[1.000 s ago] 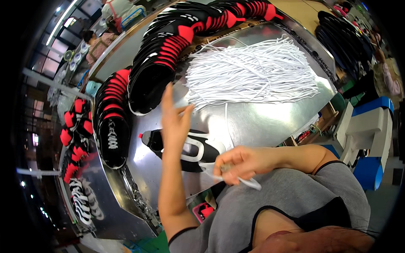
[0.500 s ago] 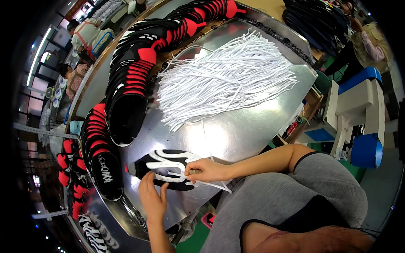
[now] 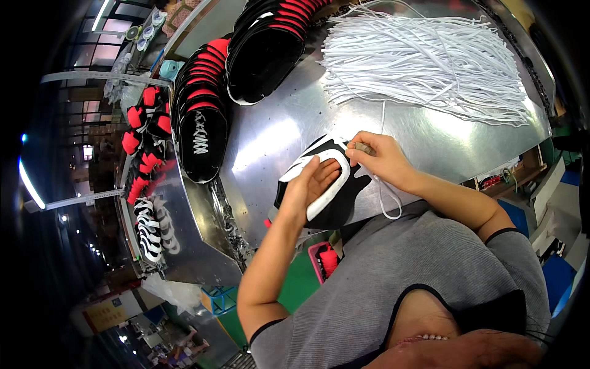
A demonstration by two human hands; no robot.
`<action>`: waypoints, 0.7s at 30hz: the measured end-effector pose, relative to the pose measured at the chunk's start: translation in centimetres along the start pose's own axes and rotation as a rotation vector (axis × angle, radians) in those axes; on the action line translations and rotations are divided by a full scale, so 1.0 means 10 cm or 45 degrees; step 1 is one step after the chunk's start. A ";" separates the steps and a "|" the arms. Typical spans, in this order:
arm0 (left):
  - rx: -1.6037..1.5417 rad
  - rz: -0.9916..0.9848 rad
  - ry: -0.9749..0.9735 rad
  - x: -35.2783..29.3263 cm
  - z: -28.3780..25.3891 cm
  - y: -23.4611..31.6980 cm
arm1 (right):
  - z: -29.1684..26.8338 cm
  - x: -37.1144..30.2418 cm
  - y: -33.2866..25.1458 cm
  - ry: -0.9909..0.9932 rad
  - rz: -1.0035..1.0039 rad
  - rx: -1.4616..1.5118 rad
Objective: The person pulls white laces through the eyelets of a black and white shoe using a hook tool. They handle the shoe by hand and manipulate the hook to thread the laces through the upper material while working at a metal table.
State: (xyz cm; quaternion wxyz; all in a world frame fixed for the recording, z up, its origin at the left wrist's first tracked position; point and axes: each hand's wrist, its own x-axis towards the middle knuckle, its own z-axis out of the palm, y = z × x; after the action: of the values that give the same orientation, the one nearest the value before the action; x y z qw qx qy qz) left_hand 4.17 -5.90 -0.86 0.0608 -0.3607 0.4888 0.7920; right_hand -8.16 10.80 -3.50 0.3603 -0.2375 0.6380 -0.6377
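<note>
A black and white shoe upper [image 3: 351, 195] with a curved white lace band lies tilted on the metal table in front of me. My left hand [image 3: 312, 182] rests in its throat, fingers extended and partly shadowed against the band's inner edge. Beside the band's upper curve, my right hand [image 3: 382, 161] pinches a small tool with a tan handle [image 3: 365, 149]; its working end is hidden. A white shoelace [image 3: 389, 209] hangs in a loop below my right hand, and another strand runs up towards the lace pile.
A large bundle of white shoelaces [image 3: 424, 67] covers the back right of the metal table [image 3: 270, 132]. Nested rows of black and red uppers [image 3: 206, 144] stand at the left. Farther left, red and black pieces [image 3: 147, 138] lie by another table. A pink bin [image 3: 319, 261] sits below the edge.
The view has swung, shifting everything in the picture. The upper is turned and tilted more. My left hand has gone from beside it into its throat; my right hand is at the band's curve.
</note>
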 end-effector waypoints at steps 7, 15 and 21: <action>-0.005 0.408 -0.159 -0.05 0.33 -0.05 | -0.06 -0.09 -0.21 -0.170 0.147 0.222; -0.030 0.496 0.132 -0.04 0.39 -0.14 | 0.00 -0.14 -0.10 -0.130 -0.018 0.024; -0.048 0.463 0.277 -0.11 0.44 -0.14 | -0.09 -0.23 -0.32 -0.002 -0.413 -0.377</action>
State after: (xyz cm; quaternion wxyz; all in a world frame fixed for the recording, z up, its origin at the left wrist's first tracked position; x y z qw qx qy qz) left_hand 3.35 -1.26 -0.02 -0.1433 -0.3511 0.5345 0.7553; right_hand -7.88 12.87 -0.09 0.2146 -0.3879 0.6779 -0.5865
